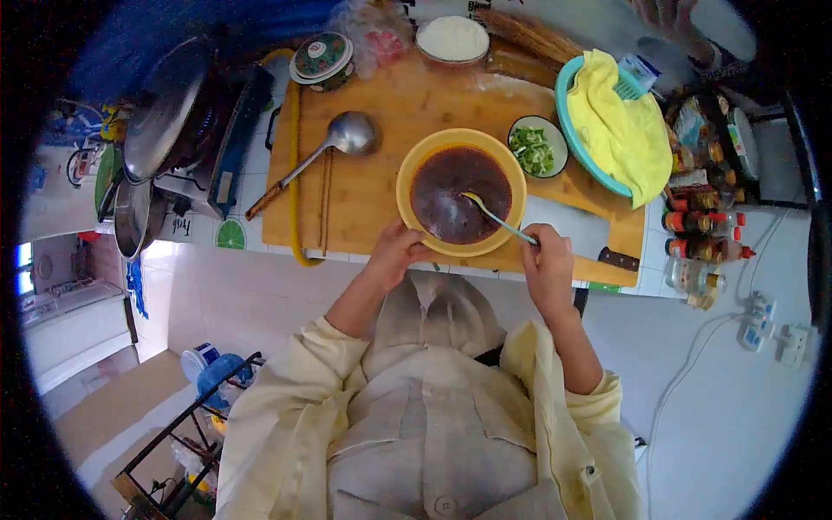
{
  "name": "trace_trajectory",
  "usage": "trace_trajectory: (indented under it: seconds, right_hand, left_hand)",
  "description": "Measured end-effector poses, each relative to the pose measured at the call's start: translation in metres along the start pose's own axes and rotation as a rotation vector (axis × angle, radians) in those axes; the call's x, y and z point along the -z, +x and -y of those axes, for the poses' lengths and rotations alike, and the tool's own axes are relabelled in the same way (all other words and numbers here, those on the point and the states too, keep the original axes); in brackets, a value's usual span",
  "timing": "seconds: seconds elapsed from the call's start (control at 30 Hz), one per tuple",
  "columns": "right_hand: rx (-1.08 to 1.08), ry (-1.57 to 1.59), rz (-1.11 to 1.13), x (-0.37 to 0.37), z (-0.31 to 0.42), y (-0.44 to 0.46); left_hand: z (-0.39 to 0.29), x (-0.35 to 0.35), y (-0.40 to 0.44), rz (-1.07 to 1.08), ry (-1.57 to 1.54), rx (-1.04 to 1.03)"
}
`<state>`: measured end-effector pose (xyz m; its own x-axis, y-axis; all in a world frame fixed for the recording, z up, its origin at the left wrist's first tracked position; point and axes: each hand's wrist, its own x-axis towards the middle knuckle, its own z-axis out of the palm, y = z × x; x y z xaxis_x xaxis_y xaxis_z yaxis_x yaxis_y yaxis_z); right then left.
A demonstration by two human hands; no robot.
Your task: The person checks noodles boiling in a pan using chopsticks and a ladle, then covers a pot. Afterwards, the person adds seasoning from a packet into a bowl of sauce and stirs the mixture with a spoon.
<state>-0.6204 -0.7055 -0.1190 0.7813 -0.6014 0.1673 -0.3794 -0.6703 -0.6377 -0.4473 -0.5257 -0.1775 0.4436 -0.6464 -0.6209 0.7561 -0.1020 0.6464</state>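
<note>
A yellow bowl of dark reddish-brown liquid stands at the front of the wooden board. My left hand grips the bowl's rim at its lower left, fingers closed against it. In my right hand is the pale green handle of a spoon, whose yellowish tip dips into the liquid near the bowl's middle. A small bowl of chopped green onions sits just right of the yellow bowl. The cleaver lies under my right hand's side, its dark handle pointing right.
A metal ladle and chopsticks lie left. Behind are a lidded floral pot and a bowl of white powder. Rightward stand a teal basin with a yellow cloth and several bottles. A wok is far left.
</note>
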Motion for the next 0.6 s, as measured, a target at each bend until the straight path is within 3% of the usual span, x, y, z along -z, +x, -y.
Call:
trace_trajectory:
  seconds: [0.2,0.4,0.53,0.6]
  right_hand:
    - [0.144,-0.171,0.066,0.002,-0.006,0.002]
    - [0.209,-0.219,-0.038,0.011,-0.002,0.022]
    - [0.202,-0.264,-0.125,0.002,-0.023,0.036]
    - [0.250,-0.294,-0.168,0.001,-0.030,0.037]
  left_hand:
    - [0.009,0.004,0.001,0.074,0.022,-0.024]
    - [0.009,0.002,-0.004,0.090,-0.028,0.004]
    - [0.015,-0.007,-0.012,-0.041,0.139,-0.050]
    - [0.030,0.000,-0.008,0.074,0.207,-0.351]
